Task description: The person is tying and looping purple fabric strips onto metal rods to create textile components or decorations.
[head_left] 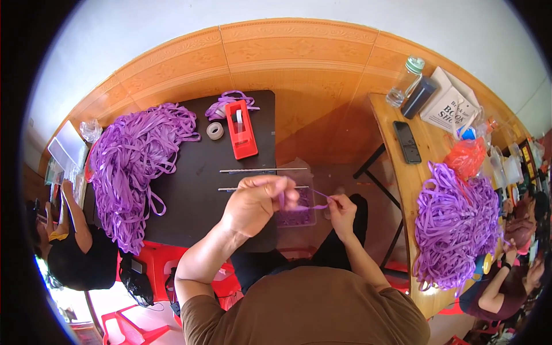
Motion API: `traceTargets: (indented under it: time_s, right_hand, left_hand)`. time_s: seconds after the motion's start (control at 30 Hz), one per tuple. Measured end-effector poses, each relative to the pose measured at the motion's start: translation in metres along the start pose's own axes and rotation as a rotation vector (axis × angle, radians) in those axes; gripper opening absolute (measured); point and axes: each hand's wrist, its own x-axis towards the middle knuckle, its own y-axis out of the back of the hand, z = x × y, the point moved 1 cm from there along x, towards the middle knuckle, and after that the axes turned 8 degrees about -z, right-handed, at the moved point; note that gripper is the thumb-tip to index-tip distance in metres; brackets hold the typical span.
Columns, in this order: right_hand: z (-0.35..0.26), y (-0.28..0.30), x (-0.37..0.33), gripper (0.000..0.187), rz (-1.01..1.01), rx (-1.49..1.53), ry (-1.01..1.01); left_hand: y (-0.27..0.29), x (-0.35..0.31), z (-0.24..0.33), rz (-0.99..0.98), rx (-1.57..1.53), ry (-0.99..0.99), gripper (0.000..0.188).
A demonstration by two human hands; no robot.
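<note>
Between my two hands a narrow purple ribbon (315, 206) runs in a thin loop over the right edge of the dark table. My left hand (253, 201) is raised with its fingers curled round one part of the ribbon, slightly smeared by motion. My right hand (342, 216) pinches the other end between thumb and fingers. Just beyond my left hand, two thin metal rods (264, 170) stick out past the table edge, one partly hidden by the hand. Below them a clear plastic box (298, 221) holds purple pieces.
A large heap of purple ribbon (135, 167) covers the dark table's left side. A red tape dispenser (244, 141) and a tape roll (215, 131) lie near its back. On the wooden table (397, 172) stand another ribbon pile (457, 224), a phone (407, 142) and bottles. People sit at both sides.
</note>
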Motion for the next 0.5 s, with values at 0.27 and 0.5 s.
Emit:
traceTargets:
  time_s: [0.27, 0.5]
  right_hand:
    - [0.005, -0.004, -0.019, 0.003, -0.064, 0.355, -0.229]
    - [-0.014, 0.016, -0.007, 0.006, 0.112, 0.647, -0.431]
  left_hand:
    - [0.002, 0.018, -0.005, 0.001, -0.170, -0.005, 0.026]
    - [-0.006, 0.015, -0.002, -0.067, -0.075, -0.012, 0.024]
